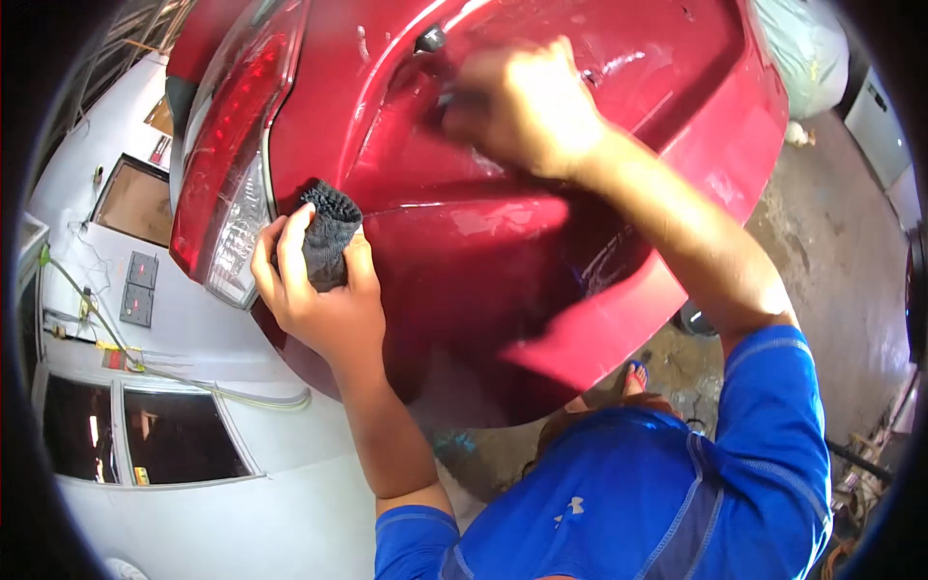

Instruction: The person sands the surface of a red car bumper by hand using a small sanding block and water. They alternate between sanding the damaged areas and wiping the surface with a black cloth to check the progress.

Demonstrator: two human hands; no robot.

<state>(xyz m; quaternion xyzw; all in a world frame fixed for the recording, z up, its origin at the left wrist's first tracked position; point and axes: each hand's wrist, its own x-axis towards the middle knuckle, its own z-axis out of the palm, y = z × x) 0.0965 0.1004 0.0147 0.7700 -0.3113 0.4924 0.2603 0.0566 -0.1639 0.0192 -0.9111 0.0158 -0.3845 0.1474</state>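
Note:
A red car body panel (454, 319) fills the middle, beside a red and clear tail light (227, 169) at the left. My left hand (324, 324) holds a crumpled dark grey cloth (329, 246) against the panel, just right of the light. My right hand (532, 106) is higher up on the panel, blurred, with its fingers curled over something dark that I cannot make out. Just up and left of it is a small black round fitting (431, 39) on the red surface, which has pale wet-looking streaks.
A white vehicle (193, 445) with dark windows stands at lower left, below a pale wall (77, 290) with a hose (174, 377). A pale plastic bag (802, 53) is at upper right beside the stained concrete floor (822, 251). My sandalled foot (635, 379) shows below the panel.

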